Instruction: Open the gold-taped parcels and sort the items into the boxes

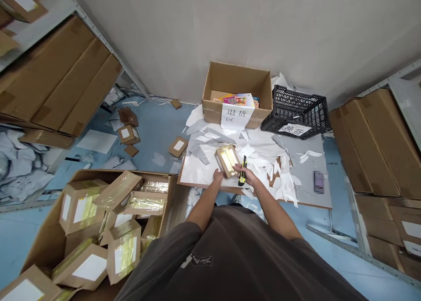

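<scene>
A small cardboard parcel (226,160) wrapped in yellowish tape lies tilted on a white board (197,169) on the floor. My left hand (218,175) grips the parcel's near corner. My right hand (245,173) is closed round a yellow and black utility knife (243,171), whose tip points at the parcel's right edge. Torn white paper scraps (279,169) lie scattered over the board around both hands.
An open carton (237,95) with a paper label and colourful packs stands behind the board, next to a black plastic crate (297,110). A big carton (98,231) of taped parcels is at lower left. Stacked boxes on metal shelves flank both sides. Small boxes litter the blue floor.
</scene>
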Motion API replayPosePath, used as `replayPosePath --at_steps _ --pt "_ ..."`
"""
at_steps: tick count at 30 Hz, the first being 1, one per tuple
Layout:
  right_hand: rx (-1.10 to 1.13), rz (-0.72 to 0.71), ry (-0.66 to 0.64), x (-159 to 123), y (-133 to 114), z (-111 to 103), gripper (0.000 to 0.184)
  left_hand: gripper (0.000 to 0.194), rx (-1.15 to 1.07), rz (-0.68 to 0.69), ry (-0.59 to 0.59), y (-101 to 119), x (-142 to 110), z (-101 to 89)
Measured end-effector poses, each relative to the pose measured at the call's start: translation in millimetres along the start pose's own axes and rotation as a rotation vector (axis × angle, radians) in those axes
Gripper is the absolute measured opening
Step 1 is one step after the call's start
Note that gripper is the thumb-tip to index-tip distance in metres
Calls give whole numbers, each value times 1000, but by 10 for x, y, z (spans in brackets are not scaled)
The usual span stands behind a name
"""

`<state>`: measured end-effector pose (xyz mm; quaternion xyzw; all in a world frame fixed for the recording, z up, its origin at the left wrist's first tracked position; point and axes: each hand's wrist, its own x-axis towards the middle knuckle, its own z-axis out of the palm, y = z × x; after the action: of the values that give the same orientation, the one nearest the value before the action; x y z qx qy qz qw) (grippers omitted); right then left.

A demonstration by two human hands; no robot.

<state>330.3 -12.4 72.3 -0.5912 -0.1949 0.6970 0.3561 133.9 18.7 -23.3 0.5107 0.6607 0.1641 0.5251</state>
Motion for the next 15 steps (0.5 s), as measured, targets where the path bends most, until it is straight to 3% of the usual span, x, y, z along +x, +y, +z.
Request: replayPosePath --at_steps 3,5,7,10,15 --pt "-15 1 -19 24 122 97 47 66 77 45 247 71 62 -215" --pt "-81 -35 -18 30 164 117 41 69 216 245 287 150 114 -387" --pt "-147 -51 -23 51 161 116 37 87 380 442 122 241 181 -521" --pt "-233 -32 17 146 82 128 39 115 541 466 -149 343 286 -595" --pt "-631 -108 205 464 -194 316 40 117 567 370 -198 358 363 -527"
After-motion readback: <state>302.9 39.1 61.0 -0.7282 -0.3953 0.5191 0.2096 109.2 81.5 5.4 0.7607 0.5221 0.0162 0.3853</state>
